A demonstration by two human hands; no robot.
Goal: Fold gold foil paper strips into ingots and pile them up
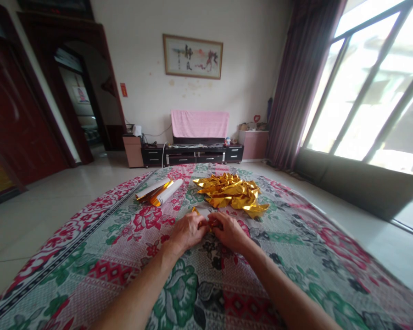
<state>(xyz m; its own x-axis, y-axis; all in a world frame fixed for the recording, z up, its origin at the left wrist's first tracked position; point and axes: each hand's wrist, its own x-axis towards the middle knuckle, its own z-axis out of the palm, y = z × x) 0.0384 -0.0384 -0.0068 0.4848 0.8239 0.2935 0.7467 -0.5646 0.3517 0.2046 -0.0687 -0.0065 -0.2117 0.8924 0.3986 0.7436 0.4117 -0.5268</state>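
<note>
My left hand (191, 230) and my right hand (229, 229) meet low over the flowered cloth, fingers closed on one piece of gold foil paper (194, 210). Its pale underside shows between the hands, and most of the sheet is hidden by my fingers. Just beyond, to the right, lies a heap of folded, crumpled gold foil pieces (230, 190). Ahead and to the left rest loosely rolled sheets (168, 191), white outside with gold showing at the inner side.
A patterned cloth (131, 275) in pink, green and grey covers the rounded surface in front of me. Past it stands a low black cabinet (194, 156) carrying something draped in a pink towel (199, 123). Dark curtains (296, 82) and a bright window are at right.
</note>
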